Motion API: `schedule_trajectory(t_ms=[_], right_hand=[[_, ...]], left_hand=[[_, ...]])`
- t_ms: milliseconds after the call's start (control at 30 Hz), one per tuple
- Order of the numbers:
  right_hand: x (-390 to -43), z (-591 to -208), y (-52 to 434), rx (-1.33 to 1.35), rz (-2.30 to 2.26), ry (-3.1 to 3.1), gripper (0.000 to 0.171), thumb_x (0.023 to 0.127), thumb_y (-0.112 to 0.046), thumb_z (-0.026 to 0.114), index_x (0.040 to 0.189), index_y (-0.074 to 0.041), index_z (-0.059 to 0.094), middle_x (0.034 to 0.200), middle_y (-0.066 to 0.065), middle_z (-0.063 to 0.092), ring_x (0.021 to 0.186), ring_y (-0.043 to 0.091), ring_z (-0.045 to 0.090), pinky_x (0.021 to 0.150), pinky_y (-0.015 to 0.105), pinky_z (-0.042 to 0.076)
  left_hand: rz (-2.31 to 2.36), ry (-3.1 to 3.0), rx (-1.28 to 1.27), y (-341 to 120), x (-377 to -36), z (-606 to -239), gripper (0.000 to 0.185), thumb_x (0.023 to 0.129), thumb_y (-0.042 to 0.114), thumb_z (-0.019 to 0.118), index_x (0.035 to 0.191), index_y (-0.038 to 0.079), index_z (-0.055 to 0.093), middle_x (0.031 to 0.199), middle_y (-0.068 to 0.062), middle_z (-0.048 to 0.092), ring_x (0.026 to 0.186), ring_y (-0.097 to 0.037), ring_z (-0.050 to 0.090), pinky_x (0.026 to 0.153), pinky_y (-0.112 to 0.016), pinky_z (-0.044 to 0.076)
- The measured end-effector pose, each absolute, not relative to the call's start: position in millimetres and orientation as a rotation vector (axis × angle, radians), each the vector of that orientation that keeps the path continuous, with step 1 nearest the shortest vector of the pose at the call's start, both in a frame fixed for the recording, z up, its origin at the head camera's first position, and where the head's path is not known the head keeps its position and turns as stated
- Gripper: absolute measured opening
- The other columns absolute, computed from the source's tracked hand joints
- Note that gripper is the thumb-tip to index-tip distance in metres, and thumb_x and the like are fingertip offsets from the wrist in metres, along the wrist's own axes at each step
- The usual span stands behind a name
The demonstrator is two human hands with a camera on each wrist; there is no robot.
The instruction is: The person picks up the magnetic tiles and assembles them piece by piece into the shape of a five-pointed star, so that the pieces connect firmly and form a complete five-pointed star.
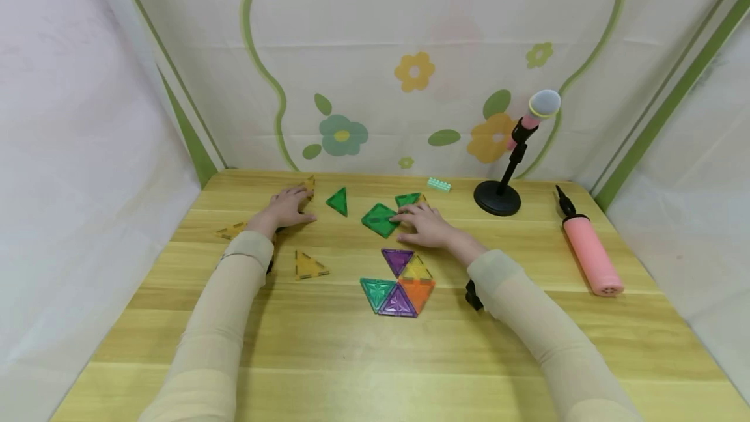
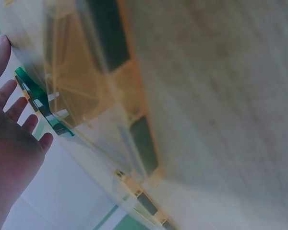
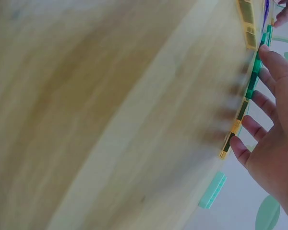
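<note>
In the head view my left hand (image 1: 286,208) reaches palm down over the back left of the table, beside an amber triangular magnetic tile (image 1: 310,185). Its fingers look spread in the left wrist view, close to a green tile (image 2: 41,103). My right hand (image 1: 430,226) lies over the back middle, fingertips at the edge of a green diamond-shaped tile pair (image 1: 378,220). Another green tile (image 1: 407,200) and an amber one (image 3: 233,132) sit by its fingers. A lone green triangle (image 1: 338,201) lies between the hands. Neither hand visibly grips anything.
Nearer the front, purple (image 1: 398,301), teal (image 1: 377,292), orange (image 1: 417,293) and yellow (image 1: 417,269) tiles form part of a ring. Amber triangles (image 1: 308,266) lie at left. A mint toy brick (image 1: 439,185), microphone stand (image 1: 497,198) and pink pump (image 1: 592,253) stand behind and right.
</note>
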State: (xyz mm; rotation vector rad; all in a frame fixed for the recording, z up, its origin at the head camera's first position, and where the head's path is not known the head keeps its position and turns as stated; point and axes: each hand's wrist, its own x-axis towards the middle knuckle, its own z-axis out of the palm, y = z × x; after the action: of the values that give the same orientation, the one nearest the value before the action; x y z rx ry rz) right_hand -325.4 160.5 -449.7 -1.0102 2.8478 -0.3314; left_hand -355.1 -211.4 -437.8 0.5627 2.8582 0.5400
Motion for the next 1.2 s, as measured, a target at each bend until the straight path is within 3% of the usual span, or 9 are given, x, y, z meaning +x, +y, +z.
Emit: schedule_trajectory(t_ms=[67,300,567,800,1200], right_hand=[[-327,-449,160,-0.989,-0.353,2.841,0.052,0.09,-0.046,0.059,0.137,-0.024,0.051,0.145,0.008,0.04,0.129,0.034,0.031,0.097,0.055,0.031],[-330,-444,153,-0.936,-0.382,2.845,0.05,0.087,-0.046,0.064,0.132,-0.024,0.056,0.144,0.007,0.041,0.129,0.032,0.032,0.099,0.055,0.031],[-327,-431,128,-0.957,-0.416,2.839,0.058,0.086,-0.046,0.066,0.136,-0.021,0.052,0.145,0.006,0.041,0.133,0.033,0.031,0.103,0.06,0.029],[-329,-426,101,-0.951,-0.385,2.811,0.065,0.085,-0.046,0.067,0.141,-0.025,0.044,0.149,0.006,0.035,0.136,0.031,0.027,0.109,0.058,0.021],[-337,-437,59,-0.958,-0.362,2.796,0.076,0.083,-0.055,0.065,0.146,-0.026,0.036,0.152,0.003,0.03,0.138,0.031,0.024,0.105,0.058,0.026]], left_hand=[[0.546,2.85,0.554,-212,-356,-439,0.079,0.087,0.053,0.059,0.148,0.011,0.032,0.155,-0.019,0.018,0.139,-0.045,0.012,0.106,-0.067,0.009],[0.512,2.846,0.5,-209,-355,-440,0.072,0.091,0.038,0.061,0.149,0.009,0.028,0.155,-0.019,0.016,0.14,-0.045,0.011,0.107,-0.066,0.009],[0.498,2.854,0.499,-209,-354,-439,0.072,0.091,0.041,0.06,0.148,0.01,0.03,0.155,-0.018,0.018,0.139,-0.046,0.014,0.105,-0.068,0.014],[0.5,2.855,0.491,-209,-357,-440,0.073,0.091,0.04,0.061,0.149,0.01,0.03,0.155,-0.018,0.017,0.139,-0.045,0.014,0.104,-0.069,0.013],[0.491,2.853,0.503,-212,-360,-447,0.073,0.091,0.045,0.059,0.149,0.012,0.029,0.156,-0.016,0.017,0.139,-0.045,0.013,0.104,-0.069,0.014]])
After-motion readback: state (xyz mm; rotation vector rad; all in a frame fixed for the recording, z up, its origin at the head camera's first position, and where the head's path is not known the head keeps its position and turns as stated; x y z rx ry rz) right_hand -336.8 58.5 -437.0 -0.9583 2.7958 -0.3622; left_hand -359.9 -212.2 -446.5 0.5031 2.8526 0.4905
